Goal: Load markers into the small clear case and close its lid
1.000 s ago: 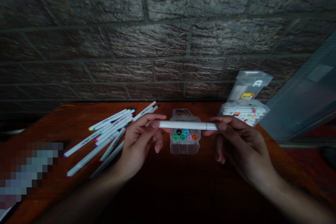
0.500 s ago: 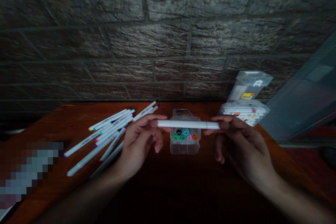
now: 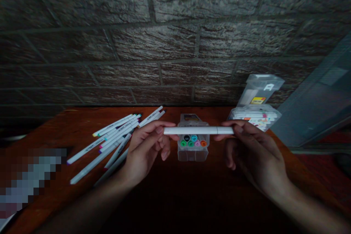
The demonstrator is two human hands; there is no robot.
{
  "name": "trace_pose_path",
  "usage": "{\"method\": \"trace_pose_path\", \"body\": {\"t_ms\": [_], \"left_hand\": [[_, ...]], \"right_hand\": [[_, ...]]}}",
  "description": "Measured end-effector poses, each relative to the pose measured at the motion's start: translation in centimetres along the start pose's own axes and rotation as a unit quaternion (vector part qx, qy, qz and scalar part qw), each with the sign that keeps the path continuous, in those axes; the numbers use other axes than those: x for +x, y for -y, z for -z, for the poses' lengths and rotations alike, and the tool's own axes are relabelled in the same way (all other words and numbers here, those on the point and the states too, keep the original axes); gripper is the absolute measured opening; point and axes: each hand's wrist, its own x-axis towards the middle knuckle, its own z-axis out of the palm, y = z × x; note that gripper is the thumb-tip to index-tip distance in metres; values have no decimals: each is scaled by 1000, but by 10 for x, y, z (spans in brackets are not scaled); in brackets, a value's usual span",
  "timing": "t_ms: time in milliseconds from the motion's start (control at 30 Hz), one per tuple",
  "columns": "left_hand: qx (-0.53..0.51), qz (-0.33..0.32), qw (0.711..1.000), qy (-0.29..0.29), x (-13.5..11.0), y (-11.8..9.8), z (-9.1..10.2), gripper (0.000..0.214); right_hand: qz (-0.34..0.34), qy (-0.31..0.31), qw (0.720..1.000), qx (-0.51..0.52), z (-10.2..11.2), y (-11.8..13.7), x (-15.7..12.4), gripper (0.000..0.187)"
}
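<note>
A white marker point(image 3: 194, 130) lies level between my two hands, above the table. My left hand point(image 3: 146, 146) pinches its left end between thumb and fingers. At the other end, my right hand point(image 3: 255, 153) grips the marker near the seam of its cap. Behind and below it stands a clear plastic case point(image 3: 193, 154) holding several markers, their round ends facing me in black, blue, green, pink and orange. Left of my left hand, several white markers point(image 3: 117, 131) with coloured tips lie loosely across one another.
A second clear case point(image 3: 270, 117) with its lid up sits at the back right, packed with white items. The wooden table point(image 3: 178, 190) meets a stone-block wall point(image 3: 175, 44). A blurred, pixelated object point(image 3: 33, 182) lies at the left, and a grey panel point(image 3: 315, 98) rises at the right.
My right hand has shifted very slightly to the right, and a little more of the marker's right end shows. The loose markers and both cases have stayed put.
</note>
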Motion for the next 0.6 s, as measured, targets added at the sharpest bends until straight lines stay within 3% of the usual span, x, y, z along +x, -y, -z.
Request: {"method": "trace_pose_path", "body": {"t_ms": [600], "left_hand": [[-6,0,1000,11,1,0,1,23]], "right_hand": [[-9,4,1000,14,1,0,-1,16]]}}
